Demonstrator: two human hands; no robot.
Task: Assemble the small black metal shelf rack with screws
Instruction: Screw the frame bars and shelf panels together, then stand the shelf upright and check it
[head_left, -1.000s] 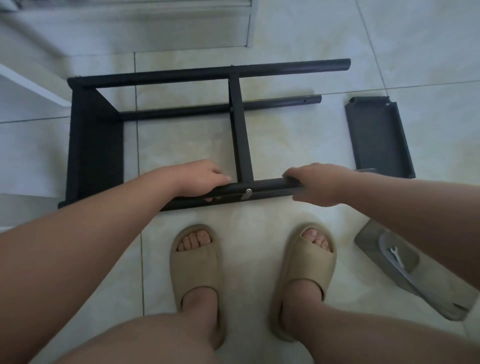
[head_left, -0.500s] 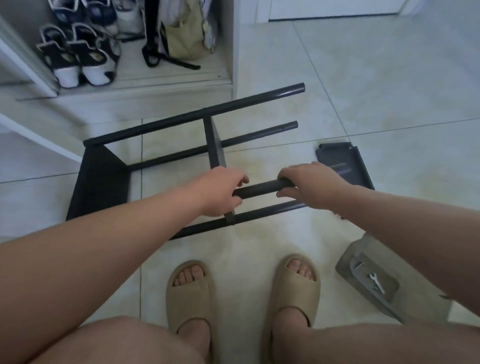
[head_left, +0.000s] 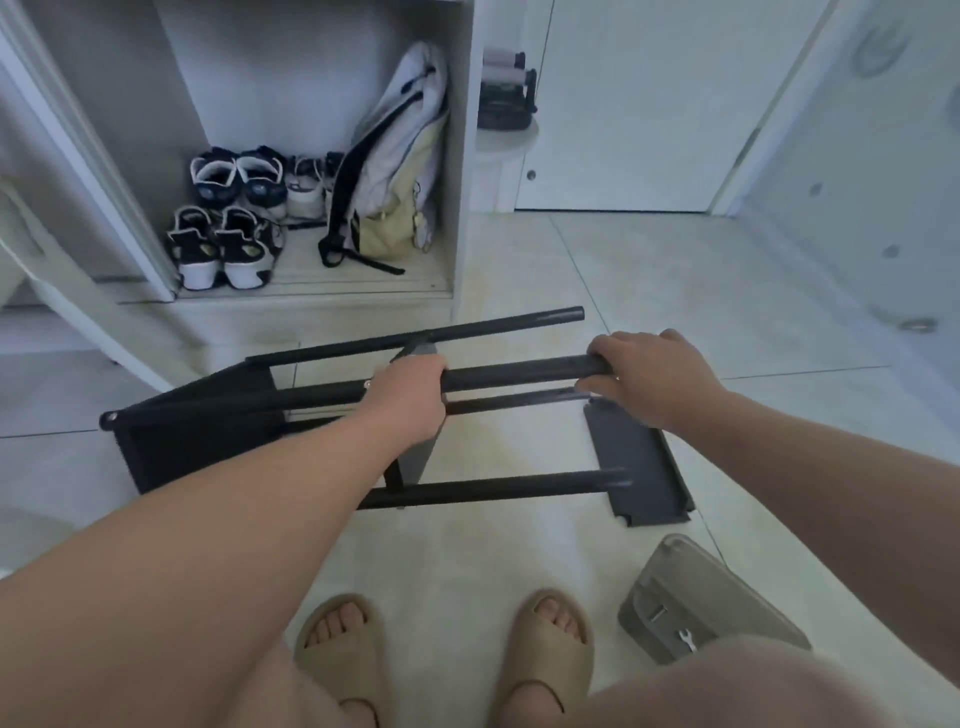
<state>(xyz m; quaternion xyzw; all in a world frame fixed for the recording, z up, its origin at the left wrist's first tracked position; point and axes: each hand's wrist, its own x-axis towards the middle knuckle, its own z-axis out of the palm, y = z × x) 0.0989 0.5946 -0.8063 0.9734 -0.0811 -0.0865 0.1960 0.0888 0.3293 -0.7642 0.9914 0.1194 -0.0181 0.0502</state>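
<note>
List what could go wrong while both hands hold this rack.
1. The left hand and right hand grip one tube of the rack; the half-built frame may twist or slip.
2. A drop could land on toes in the open sandals.
3. The low tube's free end hangs by the loose panel and may knock it.

Black rack (head_left: 519, 375), beige slippers (head_left: 550, 654)
</note>
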